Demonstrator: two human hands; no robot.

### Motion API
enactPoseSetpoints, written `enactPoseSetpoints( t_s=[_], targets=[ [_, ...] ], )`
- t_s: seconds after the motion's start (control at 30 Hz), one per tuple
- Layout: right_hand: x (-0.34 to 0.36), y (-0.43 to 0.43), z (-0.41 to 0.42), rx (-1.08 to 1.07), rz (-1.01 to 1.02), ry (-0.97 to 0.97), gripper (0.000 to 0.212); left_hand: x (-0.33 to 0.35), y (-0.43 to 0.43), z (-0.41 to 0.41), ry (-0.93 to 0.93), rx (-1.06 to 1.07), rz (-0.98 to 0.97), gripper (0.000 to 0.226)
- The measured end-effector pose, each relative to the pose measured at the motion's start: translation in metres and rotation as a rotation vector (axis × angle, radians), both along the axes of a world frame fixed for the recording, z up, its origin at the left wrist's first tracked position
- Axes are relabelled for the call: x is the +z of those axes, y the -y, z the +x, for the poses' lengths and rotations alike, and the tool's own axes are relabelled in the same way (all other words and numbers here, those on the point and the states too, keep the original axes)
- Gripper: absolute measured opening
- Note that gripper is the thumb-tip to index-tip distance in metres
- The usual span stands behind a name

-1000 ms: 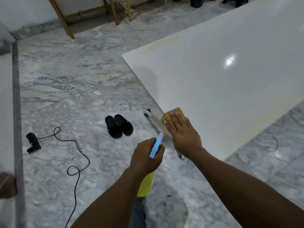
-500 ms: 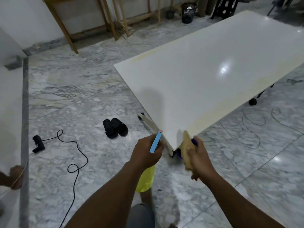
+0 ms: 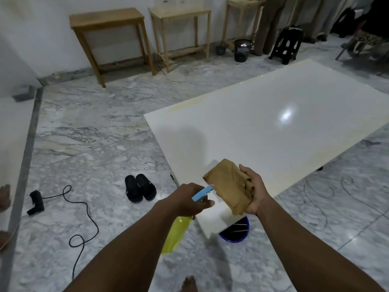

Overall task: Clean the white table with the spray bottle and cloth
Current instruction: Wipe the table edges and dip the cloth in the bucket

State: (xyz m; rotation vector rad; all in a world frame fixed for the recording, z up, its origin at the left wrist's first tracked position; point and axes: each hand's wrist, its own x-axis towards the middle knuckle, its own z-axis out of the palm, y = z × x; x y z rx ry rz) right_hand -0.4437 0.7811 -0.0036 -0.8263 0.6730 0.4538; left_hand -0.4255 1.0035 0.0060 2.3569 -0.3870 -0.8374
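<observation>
The white table (image 3: 273, 131) is a low glossy slab running from the near centre to the far right. My left hand (image 3: 187, 200) grips a spray bottle (image 3: 175, 234) with a yellow body hanging below the fist and a blue nozzle pointing right. My right hand (image 3: 254, 192) holds a folded tan cloth (image 3: 228, 184) palm-up above the table's near corner, just in front of the nozzle. The cloth is lifted off the surface.
A blue bucket (image 3: 234, 233) sits under the table's near corner. Black slippers (image 3: 140, 187) and a black tool with a cord (image 3: 36, 200) lie on the marble floor to the left. Wooden stands (image 3: 109, 39) line the far wall beside a black bin (image 3: 242, 50) and stool (image 3: 287, 45).
My right hand left the table edge where it was wiping, drew back, then turned palm-up with the cloth in front of the nozzle. The view has tilted up toward the wall.
</observation>
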Motion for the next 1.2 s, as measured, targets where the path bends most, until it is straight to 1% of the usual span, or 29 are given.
enactPoseSetpoints(
  t_s=[0.13,0.23,0.3,0.37,0.4,0.47,0.5,0.6,0.67,0.73,0.83,0.97,1.0,1.07,1.1,1.13,1.17,1.2],
  targets=[
    [-0.001,0.0,0.033,0.154,-0.071,-0.022,0.055,0.01,0.01,0.013,0.07,0.066,0.011,0.035],
    [-0.004,-0.003,0.059,0.266,-0.073,-0.036,0.046,0.003,0.014,0.016,0.092,0.149,0.118,0.035],
    [-0.01,-0.002,0.077,0.367,-0.092,-0.061,0.051,-0.005,0.012,0.013,0.036,0.293,0.112,0.038],
    [-0.017,0.001,0.094,0.48,-0.122,-0.054,0.06,-0.011,0.005,0.006,-0.031,0.453,0.032,0.03],
    [-0.019,0.002,0.102,0.568,-0.142,-0.049,0.062,-0.014,0.004,-0.003,-0.047,0.565,-0.002,0.029],
    [-0.021,0.007,0.118,0.748,-0.203,-0.044,0.063,-0.023,0.009,-0.025,-0.027,0.8,-0.041,0.034],
    [-0.022,0.008,0.124,0.845,-0.237,-0.035,0.06,-0.026,0.017,-0.039,0.003,0.911,-0.046,0.034],
    [-0.025,0.011,0.13,1.143,-0.32,-0.003,0.047,-0.037,0.05,-0.08,0.089,1.109,-0.04,0.035],
    [-0.023,0.008,0.127,1.292,-0.411,-0.024,0.041,-0.042,0.074,-0.106,0.115,1.231,-0.044,0.039],
    [-0.016,0.001,0.119,1.456,-0.533,0.03,0.035,-0.045,0.098,-0.129,0.133,1.351,-0.045,0.038],
    [-0.007,-0.009,0.108,1.703,-0.707,0.171,0.032,-0.048,0.131,-0.158,0.158,1.497,-0.06,0.036],
    [0.005,-0.024,0.102,1.948,-0.876,0.49,0.025,-0.055,0.167,-0.188,0.158,1.618,-0.048,0.035],
    [0.007,-0.028,0.099,1.986,-0.878,0.57,0.022,-0.058,0.178,-0.195,0.16,1.635,-0.05,0.036],
    [0.002,-0.041,0.09,2.026,-0.799,0.738,0.024,-0.064,0.201,-0.206,0.199,1.677,-0.044,0.036],
    [-0.008,-0.047,0.085,2.037,-0.761,0.852,0.028,-0.067,0.214,-0.211,0.222,1.698,-0.037,0.035],
    [-0.019,-0.05,0.078,2.051,-0.761,1.01,0.029,-0.071,0.227,-0.216,0.241,1.722,-0.027,0.034],
    [-0.034,-0.049,0.071,2.066,-0.8,1.195,0.024,-0.076,0.241,-0.221,0.243,1.745,-0.015,0.034],
    [-0.051,-0.044,0.066,2.077,-0.859,1.398,0.028,-0.08,0.255,-0.225,0.232,1.762,-0.01,0.034]
  ],
)
